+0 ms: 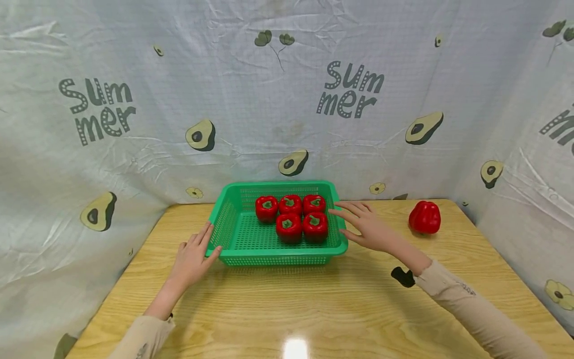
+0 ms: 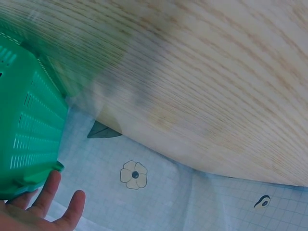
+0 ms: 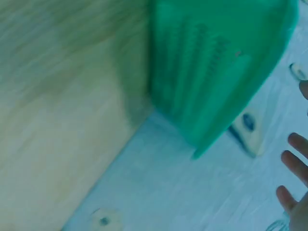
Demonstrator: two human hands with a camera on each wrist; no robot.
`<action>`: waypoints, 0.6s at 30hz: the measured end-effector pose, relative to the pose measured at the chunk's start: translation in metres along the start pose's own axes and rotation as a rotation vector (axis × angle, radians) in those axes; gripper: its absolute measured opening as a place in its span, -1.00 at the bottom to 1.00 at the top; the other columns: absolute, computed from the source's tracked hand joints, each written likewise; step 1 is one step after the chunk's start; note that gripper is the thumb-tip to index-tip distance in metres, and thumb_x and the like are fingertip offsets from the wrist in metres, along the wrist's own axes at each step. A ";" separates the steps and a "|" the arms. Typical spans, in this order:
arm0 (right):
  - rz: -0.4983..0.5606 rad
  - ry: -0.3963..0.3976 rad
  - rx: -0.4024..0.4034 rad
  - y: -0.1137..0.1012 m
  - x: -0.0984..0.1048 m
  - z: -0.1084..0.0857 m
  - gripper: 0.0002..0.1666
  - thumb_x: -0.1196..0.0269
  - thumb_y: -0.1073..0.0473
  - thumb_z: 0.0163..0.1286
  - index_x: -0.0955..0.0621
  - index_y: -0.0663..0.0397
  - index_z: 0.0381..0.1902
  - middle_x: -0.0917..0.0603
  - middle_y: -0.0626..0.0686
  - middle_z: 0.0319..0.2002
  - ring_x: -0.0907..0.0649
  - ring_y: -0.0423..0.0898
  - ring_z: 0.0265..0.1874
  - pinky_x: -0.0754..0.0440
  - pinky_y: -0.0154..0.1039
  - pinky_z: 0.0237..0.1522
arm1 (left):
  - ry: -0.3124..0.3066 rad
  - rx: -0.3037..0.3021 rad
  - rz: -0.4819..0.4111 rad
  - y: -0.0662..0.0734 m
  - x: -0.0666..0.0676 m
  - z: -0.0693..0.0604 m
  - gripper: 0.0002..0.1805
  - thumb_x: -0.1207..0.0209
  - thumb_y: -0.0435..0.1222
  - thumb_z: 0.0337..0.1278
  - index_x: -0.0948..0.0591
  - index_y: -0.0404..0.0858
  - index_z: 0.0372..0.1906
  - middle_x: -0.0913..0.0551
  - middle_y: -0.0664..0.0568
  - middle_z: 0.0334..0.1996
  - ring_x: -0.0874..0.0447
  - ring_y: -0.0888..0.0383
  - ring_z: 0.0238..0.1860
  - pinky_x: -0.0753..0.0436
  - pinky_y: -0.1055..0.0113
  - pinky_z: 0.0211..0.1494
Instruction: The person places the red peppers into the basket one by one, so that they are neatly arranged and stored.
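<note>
A green plastic basket (image 1: 278,253) stands on the table with several red bell peppers (image 1: 289,228) grouped in its middle and right part. At the basket's left rim lies my left hand (image 1: 192,259), fingers extended and touching the edge; the left wrist view shows fingertips (image 2: 54,179) by the rim. My right hand (image 1: 368,228) hovers by the right rim with fingers spread and holds nothing. Fingers (image 3: 294,161) appear apart from the basket in the right wrist view, which is blurred. Another red bell pepper (image 1: 424,218) lies on the table at the right.
The wooden table (image 1: 278,304) extends in front of the basket and to both sides. A printed cloth (image 1: 251,99) hangs behind and along the sides. Near the right sleeve is a small black object (image 1: 402,276), its kind unclear.
</note>
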State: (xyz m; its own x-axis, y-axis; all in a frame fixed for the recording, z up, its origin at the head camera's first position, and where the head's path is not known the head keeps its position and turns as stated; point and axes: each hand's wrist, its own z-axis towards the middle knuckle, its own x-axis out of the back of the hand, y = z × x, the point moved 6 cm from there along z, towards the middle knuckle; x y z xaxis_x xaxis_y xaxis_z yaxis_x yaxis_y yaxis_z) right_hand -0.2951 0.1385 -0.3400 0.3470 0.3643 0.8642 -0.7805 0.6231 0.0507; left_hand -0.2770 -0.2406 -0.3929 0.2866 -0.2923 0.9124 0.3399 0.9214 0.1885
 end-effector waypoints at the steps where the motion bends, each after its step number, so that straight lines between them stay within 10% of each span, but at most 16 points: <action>1: -0.007 0.021 -0.006 0.004 0.001 -0.007 -0.33 -0.32 0.16 0.04 -0.41 0.04 0.16 -0.42 0.14 0.14 -0.39 0.07 0.09 -0.26 0.09 0.04 | 0.003 -0.001 0.000 0.000 0.000 0.000 -0.30 0.04 -0.04 0.20 -0.14 -0.34 0.33 -0.15 -0.18 0.33 -0.32 -0.19 0.13 -0.31 -0.17 -0.07; 8: -0.155 0.009 -0.051 0.043 0.006 -0.056 -0.35 -0.30 0.10 0.06 -0.42 0.13 0.14 -0.49 0.14 0.07 -0.43 0.07 0.04 -0.31 0.07 -0.02 | 0.025 -0.009 0.003 0.000 0.001 -0.001 -0.31 0.08 -0.02 0.22 -0.16 -0.36 0.32 -0.17 -0.19 0.32 -0.34 -0.17 0.12 -0.33 -0.16 -0.09; 14: -0.265 -0.027 -0.041 0.070 0.006 -0.094 -0.18 0.46 -0.26 0.33 -0.45 0.19 0.09 -0.51 0.19 0.04 -0.47 0.12 -0.02 -0.34 0.10 -0.09 | 0.029 -0.006 0.005 0.001 0.001 -0.001 -0.33 0.04 -0.05 0.20 -0.18 -0.36 0.31 -0.18 -0.18 0.32 -0.34 -0.16 0.12 -0.34 -0.14 -0.09; 18: -0.320 -0.053 -0.025 0.079 0.007 -0.113 -0.27 0.33 -0.22 0.36 -0.46 0.22 0.07 -0.52 0.23 0.03 -0.48 0.14 -0.04 -0.33 0.11 -0.12 | 0.026 -0.006 0.003 0.001 0.000 0.000 -0.32 0.03 -0.07 0.19 -0.17 -0.36 0.31 -0.17 -0.18 0.33 -0.34 -0.16 0.12 -0.35 -0.13 -0.10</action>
State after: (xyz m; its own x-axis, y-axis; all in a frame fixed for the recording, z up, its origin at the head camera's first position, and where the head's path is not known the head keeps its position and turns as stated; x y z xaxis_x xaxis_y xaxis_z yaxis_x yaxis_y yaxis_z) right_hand -0.2958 0.2687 -0.3860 0.5447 0.1114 0.8312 -0.6228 0.7176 0.3119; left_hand -0.2767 -0.2399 -0.3926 0.3109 -0.2961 0.9032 0.3440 0.9209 0.1835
